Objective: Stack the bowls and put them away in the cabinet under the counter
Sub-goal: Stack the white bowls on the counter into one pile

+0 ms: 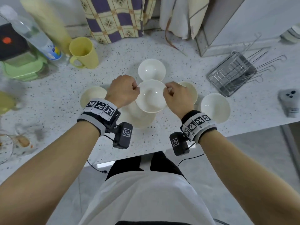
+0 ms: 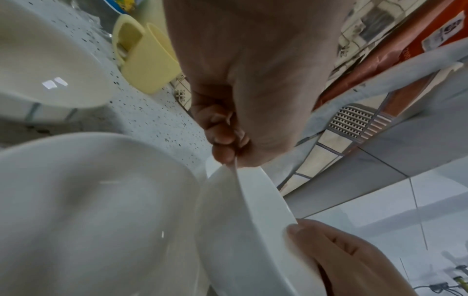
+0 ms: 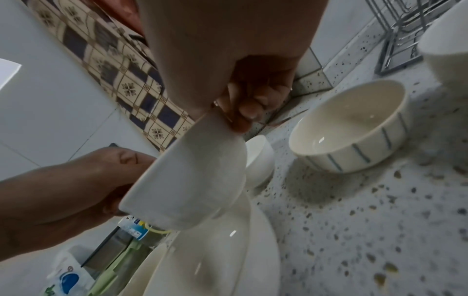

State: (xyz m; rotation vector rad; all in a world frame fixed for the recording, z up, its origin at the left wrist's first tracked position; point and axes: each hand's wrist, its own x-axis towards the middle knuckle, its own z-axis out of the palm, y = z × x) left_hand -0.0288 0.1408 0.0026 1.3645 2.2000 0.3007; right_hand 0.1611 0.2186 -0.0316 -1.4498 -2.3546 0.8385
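We pinch the white bowl (image 1: 151, 96) by opposite rim edges, left hand (image 1: 122, 91) and right hand (image 1: 177, 96) both grasping, keeping it level over the stack (image 1: 142, 117) near the desk's (image 1: 113, 52) front edge.

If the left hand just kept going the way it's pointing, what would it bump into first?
Probably the right hand: the left hand points across the held white bowl it pinches, toward that hand on the opposite rim. Depth is uncertain.

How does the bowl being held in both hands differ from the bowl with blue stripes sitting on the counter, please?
The held white bowl is plain; the striped bowl has blue vertical lines outside. The held bowl is lifted above the bowl stack, pinched at its rim by the left hand and right hand; the striped bowl rests untouched on the counter. Both are upright and empty.
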